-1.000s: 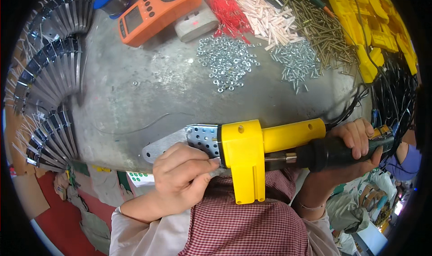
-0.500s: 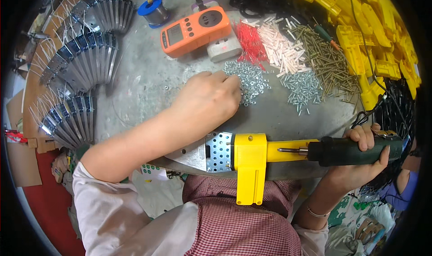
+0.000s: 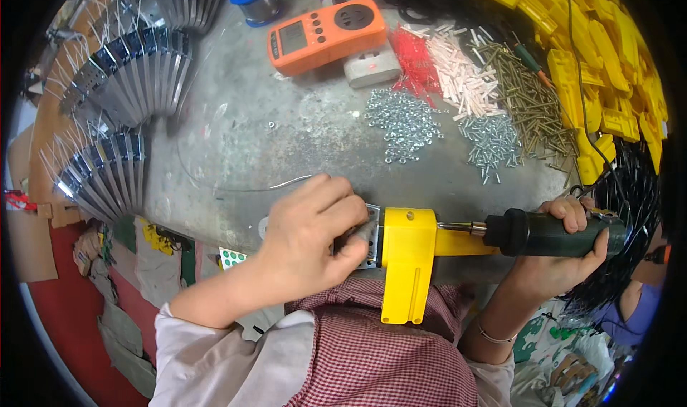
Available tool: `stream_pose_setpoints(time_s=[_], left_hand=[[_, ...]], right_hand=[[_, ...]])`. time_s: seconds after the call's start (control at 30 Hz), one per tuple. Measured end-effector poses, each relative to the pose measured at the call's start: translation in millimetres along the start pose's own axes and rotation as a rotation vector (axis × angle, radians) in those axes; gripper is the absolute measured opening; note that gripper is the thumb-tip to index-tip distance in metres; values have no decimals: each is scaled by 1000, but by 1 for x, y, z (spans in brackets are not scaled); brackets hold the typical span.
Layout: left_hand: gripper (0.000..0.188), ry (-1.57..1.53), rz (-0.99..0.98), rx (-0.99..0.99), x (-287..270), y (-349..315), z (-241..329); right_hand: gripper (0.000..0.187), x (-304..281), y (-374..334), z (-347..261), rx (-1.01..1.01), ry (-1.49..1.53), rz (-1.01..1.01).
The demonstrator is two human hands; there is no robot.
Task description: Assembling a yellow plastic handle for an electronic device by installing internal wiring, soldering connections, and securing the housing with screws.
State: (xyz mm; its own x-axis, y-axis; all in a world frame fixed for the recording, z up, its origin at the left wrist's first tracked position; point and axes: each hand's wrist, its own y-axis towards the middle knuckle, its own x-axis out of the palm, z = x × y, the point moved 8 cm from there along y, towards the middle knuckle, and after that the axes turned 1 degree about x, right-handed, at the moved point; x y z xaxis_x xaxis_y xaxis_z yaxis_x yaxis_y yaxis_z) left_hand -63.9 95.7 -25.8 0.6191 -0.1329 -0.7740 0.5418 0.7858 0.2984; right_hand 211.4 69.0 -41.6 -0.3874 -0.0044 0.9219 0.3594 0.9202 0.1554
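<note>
My right hand (image 3: 565,257) is wrapped round a dark electric screwdriver (image 3: 540,232) lying level. Its metal bit reaches the right side of a yellow plastic housing (image 3: 409,249) at the table's front edge; the exact contact point is too small to tell. My left hand (image 3: 311,232) is closed, its fingers bent over the perforated metal plate (image 3: 373,228) that joins the housing's left side. The hand covers most of that plate, and whatever its fingertips pinch is hidden. Beyond the hands lies a pile of small silver nuts (image 3: 402,124).
Farther back are silver screws (image 3: 490,146), long brass-coloured screws (image 3: 533,106), pale sleeves (image 3: 461,74), red pieces (image 3: 416,64), an orange meter (image 3: 325,35) and a solder spool (image 3: 256,6). Yellow housings (image 3: 594,49) heap at right; metal plates with wires (image 3: 132,71) fan out at left.
My left hand has moved from the nut pile back toward me, onto the metal plate by the housing. The screwdriver has come left, its bit now at the housing's side.
</note>
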Motion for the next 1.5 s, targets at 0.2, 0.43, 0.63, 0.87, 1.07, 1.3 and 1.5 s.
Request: stream_pose_setpoints(time_s=[0.2, 0.43, 0.63, 0.87, 1.07, 1.3, 1.5], left_hand=[[20, -111, 142, 52, 5, -7, 2], [24, -29, 217, 116, 8, -14, 6], [25, -46, 226, 78, 8, -13, 6], [20, 8, 192, 63, 9, -11, 5], [25, -149, 213, -75, 2, -15, -9], [20, -173, 130, -70, 3, -9, -12], [19, -283, 132, -60, 5, -3, -11]], right_hand=[[33, -3, 3, 1, 10, -26, 46], [32, -3, 4, 6, 16, -67, 125], [33, -9, 1, 3, 1, -78, 149], [33, -7, 4, 11, 31, -93, 146], [33, -6, 5, 6, 27, -151, 185], [29, -8, 8, 13, 54, -110, 205], [27, 0, 5, 4, -42, -153, 233]])
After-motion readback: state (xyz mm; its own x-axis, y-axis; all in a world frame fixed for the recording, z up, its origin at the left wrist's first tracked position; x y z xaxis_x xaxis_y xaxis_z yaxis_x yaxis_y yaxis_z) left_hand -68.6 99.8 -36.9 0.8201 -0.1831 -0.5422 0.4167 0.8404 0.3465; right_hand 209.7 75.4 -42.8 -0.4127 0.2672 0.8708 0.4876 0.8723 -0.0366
